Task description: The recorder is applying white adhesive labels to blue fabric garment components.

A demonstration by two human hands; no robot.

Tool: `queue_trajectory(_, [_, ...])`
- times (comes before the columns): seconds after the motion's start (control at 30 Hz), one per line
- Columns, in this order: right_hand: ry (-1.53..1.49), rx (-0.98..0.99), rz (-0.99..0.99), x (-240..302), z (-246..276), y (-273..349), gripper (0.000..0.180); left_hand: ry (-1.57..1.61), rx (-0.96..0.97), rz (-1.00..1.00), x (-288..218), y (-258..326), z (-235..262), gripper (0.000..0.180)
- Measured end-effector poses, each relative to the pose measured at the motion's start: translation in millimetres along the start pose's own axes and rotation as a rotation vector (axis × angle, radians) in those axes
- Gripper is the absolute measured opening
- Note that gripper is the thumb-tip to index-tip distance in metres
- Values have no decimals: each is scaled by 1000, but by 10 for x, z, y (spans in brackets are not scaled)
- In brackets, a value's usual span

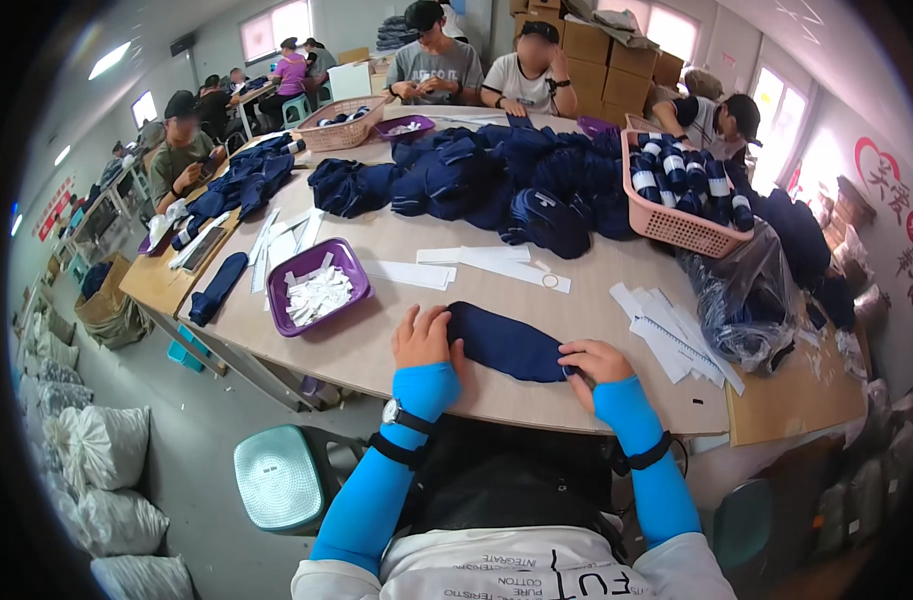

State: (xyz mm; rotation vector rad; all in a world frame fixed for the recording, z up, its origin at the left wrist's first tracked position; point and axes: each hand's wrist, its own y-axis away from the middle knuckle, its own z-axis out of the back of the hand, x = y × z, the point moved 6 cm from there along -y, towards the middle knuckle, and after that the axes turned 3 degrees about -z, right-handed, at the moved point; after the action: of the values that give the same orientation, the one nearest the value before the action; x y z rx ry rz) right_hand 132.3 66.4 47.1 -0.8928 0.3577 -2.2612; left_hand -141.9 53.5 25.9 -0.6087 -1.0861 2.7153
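A navy blue sock lies flat across the table's near edge, between my hands. My left hand rests at its left end, fingers spread and bent a little, the thumb along the sock's edge. At the other end, my right hand pinches the tip of the sock between thumb and fingers. Blue sleeves cover both forearms, with a watch on the left wrist. Left of my left hand stands a purple basket of small white pieces. Long white card strips lie just beyond the sock.
A big heap of navy socks spans the table's middle. At right stand a pink basket of banded sock rolls, a dark plastic bag and fanned white strips. Several people sit around. A teal stool stands at lower left.
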Motion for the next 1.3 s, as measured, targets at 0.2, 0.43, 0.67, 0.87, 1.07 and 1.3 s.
queue_trajectory(0.2, [12,-138,54,116,116,13,26,37,-2,-4,-5,-41,4,45])
queue_trajectory(0.43, [133,-276,212,316,219,82,26,95,64,-54,21,-60,-56,45])
queue_trajectory(0.67, [73,-213,62,140,148,141,27,313,-4,-103,-75,-198,-25,41])
queue_trajectory(0.87, [151,-373,160,258,252,127,30,310,-27,-77,20,-159,-120,36])
queue_trajectory(1.07, [146,-191,147,188,128,67,27,188,-60,-131,4,-146,-119,34])
queue_trajectory(1.3, [161,-246,177,275,175,102,25,110,-88,-64,10,-82,-111,34])
